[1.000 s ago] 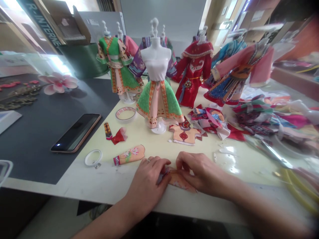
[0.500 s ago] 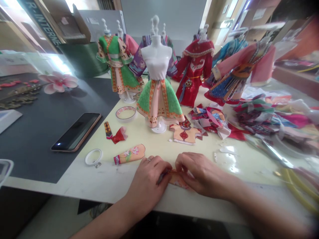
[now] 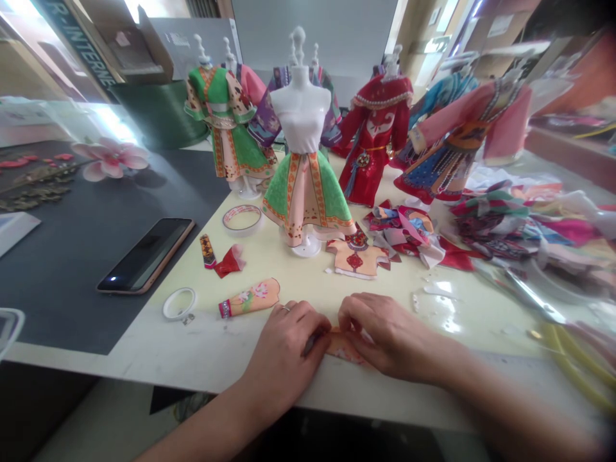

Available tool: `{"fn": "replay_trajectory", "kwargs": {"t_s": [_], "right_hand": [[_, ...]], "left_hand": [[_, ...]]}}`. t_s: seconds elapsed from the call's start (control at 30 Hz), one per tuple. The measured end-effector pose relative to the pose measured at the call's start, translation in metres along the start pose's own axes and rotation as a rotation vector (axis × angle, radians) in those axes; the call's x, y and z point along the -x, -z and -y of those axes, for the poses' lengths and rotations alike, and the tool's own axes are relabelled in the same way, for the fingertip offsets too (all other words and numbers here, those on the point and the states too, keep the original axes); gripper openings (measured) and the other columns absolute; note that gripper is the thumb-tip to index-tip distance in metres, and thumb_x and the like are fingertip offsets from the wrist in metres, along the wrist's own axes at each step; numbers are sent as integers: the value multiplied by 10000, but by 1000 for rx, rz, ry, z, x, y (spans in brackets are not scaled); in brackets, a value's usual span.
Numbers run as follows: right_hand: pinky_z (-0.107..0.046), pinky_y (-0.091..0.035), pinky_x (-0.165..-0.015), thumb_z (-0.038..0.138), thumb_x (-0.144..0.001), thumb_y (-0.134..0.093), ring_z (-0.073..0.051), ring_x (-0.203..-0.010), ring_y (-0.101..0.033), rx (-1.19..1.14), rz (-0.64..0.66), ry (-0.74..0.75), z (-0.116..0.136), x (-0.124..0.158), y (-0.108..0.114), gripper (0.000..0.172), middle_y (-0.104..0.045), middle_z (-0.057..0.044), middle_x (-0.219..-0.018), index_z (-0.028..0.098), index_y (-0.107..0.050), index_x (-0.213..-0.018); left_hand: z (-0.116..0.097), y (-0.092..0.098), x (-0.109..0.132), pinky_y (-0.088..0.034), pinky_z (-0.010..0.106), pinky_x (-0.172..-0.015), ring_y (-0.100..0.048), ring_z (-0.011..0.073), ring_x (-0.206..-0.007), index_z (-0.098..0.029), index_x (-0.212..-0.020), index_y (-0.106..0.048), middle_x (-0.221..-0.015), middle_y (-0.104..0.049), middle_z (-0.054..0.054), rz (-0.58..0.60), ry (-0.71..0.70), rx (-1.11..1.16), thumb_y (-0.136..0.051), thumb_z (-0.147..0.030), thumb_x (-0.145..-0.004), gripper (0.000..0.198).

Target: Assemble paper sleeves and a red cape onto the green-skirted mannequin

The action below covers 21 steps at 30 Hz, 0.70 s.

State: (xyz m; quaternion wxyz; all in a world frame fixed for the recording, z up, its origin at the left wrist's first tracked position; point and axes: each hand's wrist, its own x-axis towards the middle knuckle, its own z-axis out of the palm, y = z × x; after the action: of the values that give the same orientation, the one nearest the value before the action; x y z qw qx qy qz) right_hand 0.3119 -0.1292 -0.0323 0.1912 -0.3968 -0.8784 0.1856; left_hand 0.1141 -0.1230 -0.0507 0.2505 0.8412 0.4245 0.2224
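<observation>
Left hand and right hand pinch a peach printed fabric piece at the near edge of the desk, fingertips pressed onto it from either side. Less of the piece shows past the right hand than a second ago; it now sits tighter under the fingers. Dark sliver by the left fingers: cannot tell what. Just beyond the left hand lie a floral sleeve piece and a tape roll.
</observation>
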Motion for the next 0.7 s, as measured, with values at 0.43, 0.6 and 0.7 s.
{"fn": "replay_trajectory", "kwargs": {"t_s": [0.43,0.6,0.7], "right_hand": [[-255,-316,-572,227,-899,-447,-130,-625,-421,31,-6,4,-1,0,-1,93,-506,-2,-710,192,-430,-815],[-253,-317,-568,244,-905,-456,-128,-619,-425,25,-6,6,0,0,-2,104,-512,-3,-710,188,-437,-820],[-253,-321,-568,261,-910,-458,-128,-618,-426,27,-10,2,-1,-1,-2,117,-516,-4,-711,188,-442,-820]], "left_hand": [[1,0,0,-384,356,-728,-533,187,-772,-190,-779,-578,-784,-591,-5,2,-3,-6,-575,-138,-834,76],[-1,0,0,-391,359,-727,-536,192,-778,-191,-788,-587,-788,-592,2,2,-3,-11,-564,-137,-836,76],[0,0,0,-393,358,-727,-536,190,-770,-194,-795,-590,-787,-595,0,-3,-4,-12,-565,-136,-834,74]]}}
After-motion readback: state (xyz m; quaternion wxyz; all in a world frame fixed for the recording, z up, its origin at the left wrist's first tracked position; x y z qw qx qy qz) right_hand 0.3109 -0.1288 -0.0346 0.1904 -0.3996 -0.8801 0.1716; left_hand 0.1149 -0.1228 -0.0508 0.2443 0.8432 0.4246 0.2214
